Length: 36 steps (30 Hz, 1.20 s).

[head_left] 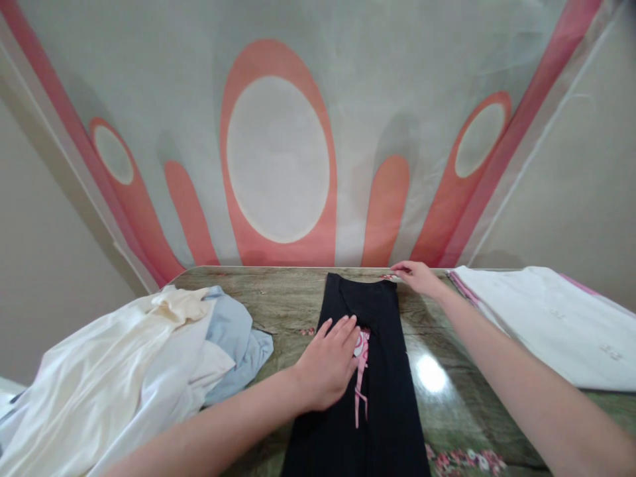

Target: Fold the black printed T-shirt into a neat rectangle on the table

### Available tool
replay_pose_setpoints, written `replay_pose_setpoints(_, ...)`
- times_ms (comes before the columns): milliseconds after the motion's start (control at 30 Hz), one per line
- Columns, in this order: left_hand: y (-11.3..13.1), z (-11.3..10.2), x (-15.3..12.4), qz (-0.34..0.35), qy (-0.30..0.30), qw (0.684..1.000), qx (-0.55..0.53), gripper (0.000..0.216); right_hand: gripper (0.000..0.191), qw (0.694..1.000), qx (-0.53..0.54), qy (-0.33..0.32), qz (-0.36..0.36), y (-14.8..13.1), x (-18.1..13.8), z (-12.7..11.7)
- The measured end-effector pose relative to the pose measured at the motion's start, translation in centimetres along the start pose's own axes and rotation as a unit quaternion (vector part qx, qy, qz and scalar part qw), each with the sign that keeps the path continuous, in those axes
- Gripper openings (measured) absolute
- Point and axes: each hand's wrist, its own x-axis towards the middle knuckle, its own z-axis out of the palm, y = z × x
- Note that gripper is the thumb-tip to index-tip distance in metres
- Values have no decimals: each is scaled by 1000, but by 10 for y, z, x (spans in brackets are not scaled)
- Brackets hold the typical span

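A black garment (387, 397), folded into a long narrow strip, lies lengthwise on the table in front of me. A pink and white print (363, 358) shows along its middle. My left hand (330, 361) rests flat on the cloth, fingers stretched and lying together, partly over the print. At the far right corner of the garment, my right hand (417, 275) hovers or rests near the table's back edge. Its fingers point left, with the thumb low beside the corner. I see no cloth between them. The garment's near end runs out of view at the bottom.
On the left is a loose heap of cream and white clothes (119, 358) with a light blue garment (233, 338). A flat stack of folded white cloth (561, 324) with pink edges lies right. The wood-patterned table (278, 288) ends against a patterned wall covering (278, 159).
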Motion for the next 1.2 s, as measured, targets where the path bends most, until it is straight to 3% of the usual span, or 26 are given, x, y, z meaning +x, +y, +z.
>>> replay_pose_setpoints(200,29,-4,-29,38,-26,998,-47,47,27,996,-54,-74,-5,-22,1,19)
replay_pose_setpoints(400,33,8,-25,34,-17,997,-68,51,35,974,-224,-34,24,-32,-5,30)
replay_pose_setpoints(567,29,11,-23,44,-14,997,-61,52,35,963,-266,-40,1,-32,-5,28)
replay_pose_setpoints(667,17,13,-14,69,-19,996,-56,53,40,952,-300,-58,-7,-21,-3,17)
replay_pose_setpoints(800,-18,20,14,120,-21,991,-52,55,46,929,-363,-59,44,3,-8,-7)
replay_pose_setpoints(967,-65,26,52,77,7,996,-33,52,48,905,-394,-47,156,40,-21,-36)
replay_pose_setpoints(1067,-75,25,54,71,9,995,-67,44,52,897,-388,-57,206,55,-29,-48)
replay_pose_setpoints(1200,-72,23,34,85,3,987,-139,36,59,904,-377,-44,198,58,-33,-55)
